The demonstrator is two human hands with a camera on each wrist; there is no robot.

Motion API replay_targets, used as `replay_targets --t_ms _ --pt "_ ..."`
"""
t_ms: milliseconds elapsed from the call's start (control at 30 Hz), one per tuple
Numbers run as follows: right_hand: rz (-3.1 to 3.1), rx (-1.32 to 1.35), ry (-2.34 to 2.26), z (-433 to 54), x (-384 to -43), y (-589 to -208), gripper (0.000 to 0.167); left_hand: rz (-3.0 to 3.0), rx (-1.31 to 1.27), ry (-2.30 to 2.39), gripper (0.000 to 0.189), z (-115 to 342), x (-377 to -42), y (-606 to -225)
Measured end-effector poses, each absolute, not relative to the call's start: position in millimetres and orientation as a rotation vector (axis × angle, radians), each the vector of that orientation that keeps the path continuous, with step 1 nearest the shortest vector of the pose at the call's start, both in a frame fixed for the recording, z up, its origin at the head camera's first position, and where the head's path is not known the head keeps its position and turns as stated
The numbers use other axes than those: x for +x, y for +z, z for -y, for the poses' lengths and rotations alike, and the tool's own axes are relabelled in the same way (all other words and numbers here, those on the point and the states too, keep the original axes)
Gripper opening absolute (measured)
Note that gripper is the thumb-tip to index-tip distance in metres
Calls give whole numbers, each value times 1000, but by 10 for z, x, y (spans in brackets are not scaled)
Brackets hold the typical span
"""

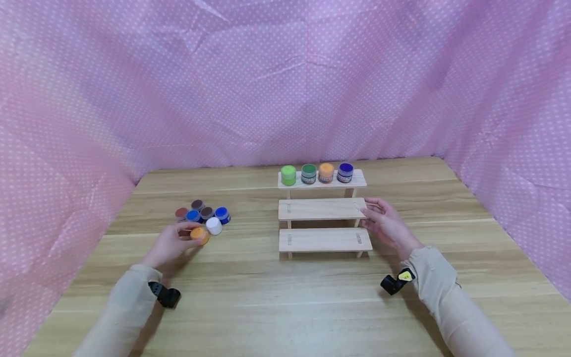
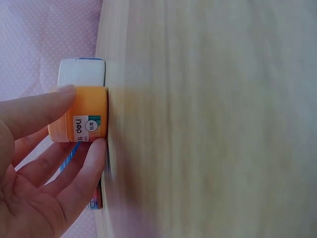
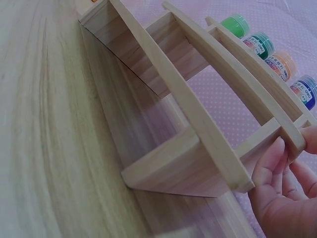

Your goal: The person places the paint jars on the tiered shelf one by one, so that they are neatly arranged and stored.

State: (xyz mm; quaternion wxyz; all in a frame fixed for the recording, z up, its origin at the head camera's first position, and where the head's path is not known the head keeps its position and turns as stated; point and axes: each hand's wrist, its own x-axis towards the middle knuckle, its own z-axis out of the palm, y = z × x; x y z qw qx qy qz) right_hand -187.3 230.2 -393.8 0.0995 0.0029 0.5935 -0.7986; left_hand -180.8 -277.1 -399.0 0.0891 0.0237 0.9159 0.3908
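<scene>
My left hand (image 1: 169, 244) pinches an orange paint jar (image 1: 200, 235) between thumb and fingers at the left of the table. In the left wrist view, that jar (image 2: 88, 111) lies close to the tabletop, a white jar (image 1: 214, 226) just beyond it. At the other side my right hand (image 1: 387, 226) grips the right end of the middle step of a three-step wooden rack (image 1: 321, 209). The right wrist view has thumb and fingers of the hand (image 3: 283, 201) about that board's end. Light green (image 1: 288, 175), dark green (image 1: 309, 174), pale orange (image 1: 326, 173) and dark blue (image 1: 345, 173) jars stand on the top step.
Behind the orange jar sit a blue jar (image 1: 222, 215), a lighter blue jar (image 1: 194, 216), a reddish-brown jar (image 1: 181, 213) and two dark brown jars (image 1: 207, 213). A pink dotted cloth (image 1: 285, 99) hangs around the wooden table (image 1: 276, 307).
</scene>
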Motion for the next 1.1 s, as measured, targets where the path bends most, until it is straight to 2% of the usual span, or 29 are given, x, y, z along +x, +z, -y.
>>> replay_targets --t_ms 467,767,1100 --pt "-1772 11 -2353 -2295 -1882 -3928 24 -2770 64 1148 55 2803 -1765 -3895" --pt "-1792 -88 -2362 -2310 -1873 -3986 28 -2872 59 1140 57 2787 -1705 -3781" --pt "-1754 29 -2365 -2284 -1861 -3922 23 -2985 246 1227 45 2549 -1635 -3578"
